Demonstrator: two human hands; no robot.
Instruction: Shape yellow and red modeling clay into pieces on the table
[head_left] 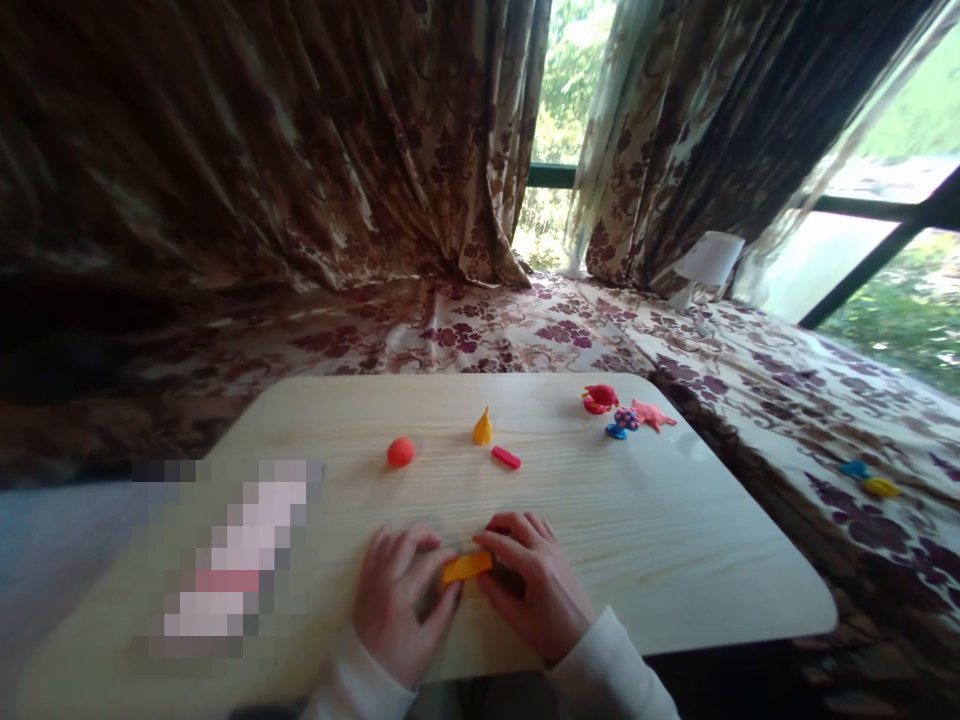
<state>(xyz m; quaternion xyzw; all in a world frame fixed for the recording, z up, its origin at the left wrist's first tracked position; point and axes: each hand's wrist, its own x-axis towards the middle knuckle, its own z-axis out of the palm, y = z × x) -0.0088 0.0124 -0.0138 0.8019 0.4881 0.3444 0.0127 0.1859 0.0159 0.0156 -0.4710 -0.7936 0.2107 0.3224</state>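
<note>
Near the front edge of the wooden table, my left hand (405,595) and my right hand (529,580) pinch the two ends of an orange-yellow strip of modelling clay (468,568). Fingertips cover both of its ends. Beyond my hands lie a red-orange clay ball (400,452), a yellow pointed clay piece (483,427) and a short pinkish-red clay bar (506,457).
At the table's (705,540) far right stand a red clay figure (600,398), a blue piece with a dotted top (624,421) and a pink animal-like figure (652,414). A pixelated patch covers the left side. A white lamp (711,260) stands behind on floral cloth.
</note>
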